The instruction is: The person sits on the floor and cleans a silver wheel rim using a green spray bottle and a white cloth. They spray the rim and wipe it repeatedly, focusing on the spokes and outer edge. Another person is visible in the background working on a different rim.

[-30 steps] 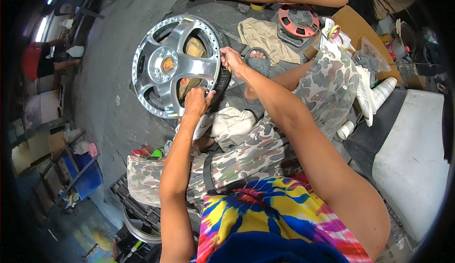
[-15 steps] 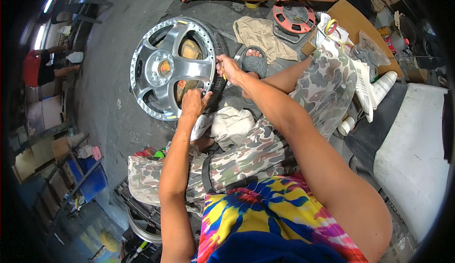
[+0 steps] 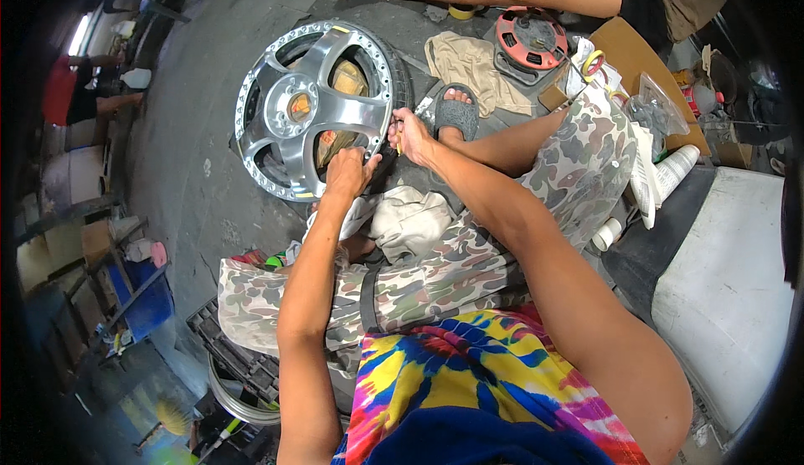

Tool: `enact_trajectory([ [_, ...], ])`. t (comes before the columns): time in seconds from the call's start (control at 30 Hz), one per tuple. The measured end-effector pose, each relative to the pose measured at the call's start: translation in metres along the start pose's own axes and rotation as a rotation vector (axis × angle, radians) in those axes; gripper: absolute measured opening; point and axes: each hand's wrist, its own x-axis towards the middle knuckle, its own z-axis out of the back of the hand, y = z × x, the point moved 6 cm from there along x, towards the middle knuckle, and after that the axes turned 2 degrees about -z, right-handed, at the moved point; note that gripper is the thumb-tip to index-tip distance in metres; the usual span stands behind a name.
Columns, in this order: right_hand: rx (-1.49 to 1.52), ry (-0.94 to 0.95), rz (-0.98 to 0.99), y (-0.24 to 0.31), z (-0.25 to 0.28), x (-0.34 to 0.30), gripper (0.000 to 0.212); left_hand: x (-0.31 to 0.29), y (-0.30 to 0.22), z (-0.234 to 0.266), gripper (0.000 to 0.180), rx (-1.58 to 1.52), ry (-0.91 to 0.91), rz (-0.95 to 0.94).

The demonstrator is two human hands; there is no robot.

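Looking down, we see the silver spoked wheel (image 3: 356,112) lying face up near the left edge of the dark mat (image 3: 381,11), a tan cloth (image 3: 473,71) to the right of its tyre (image 3: 404,88). Our right hand (image 3: 410,136) is closed round a small yellow object (image 3: 399,148) beside the rim (image 3: 387,71), while our left hand (image 3: 346,174) bends its fingers against the rim's lower right; whether they pinch anything, we cannot tell.

The dark grey floor (image 3: 209,63) bears a silver wheel (image 3: 327,110), a beige cloth (image 3: 462,59) and a red-and-black cable reel (image 3: 531,38).
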Motion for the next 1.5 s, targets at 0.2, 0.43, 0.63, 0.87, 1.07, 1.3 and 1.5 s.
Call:
enact_trajectory([
  [0.2,0.005,-0.014,0.021,-0.002,-0.003,-0.001,0.031,-0.003,-0.001,0.0,0.044,-0.021,-0.029,0.004],
  [0.43,-0.048,-0.015,0.096,0.007,-0.009,-0.01,0.032,-0.003,-0.002,0.001,0.044,-0.022,-0.015,0.012],
  [0.63,-0.086,-0.026,0.15,0.014,-0.011,-0.01,0.034,-0.002,0.001,0.0,0.043,-0.021,-0.027,0.0],
  [0.87,-0.02,-0.146,0.138,0.024,0.003,-0.02,0.031,-0.002,0.006,-0.005,0.045,-0.014,0.06,0.054],
  [1.07,-0.182,-0.094,0.251,0.041,0.003,-0.023,0.021,0.002,0.003,-0.002,0.043,-0.021,0.017,0.013],
  [1.3,-0.43,-0.126,0.309,0.053,0.001,-0.018,0.019,0.0,0.006,-0.005,0.042,-0.021,0.015,0.035],
  [1.5,-0.405,-0.021,0.191,0.053,-0.016,-0.013,0.022,-0.003,0.004,-0.007,0.041,0.001,0.015,0.049],
])
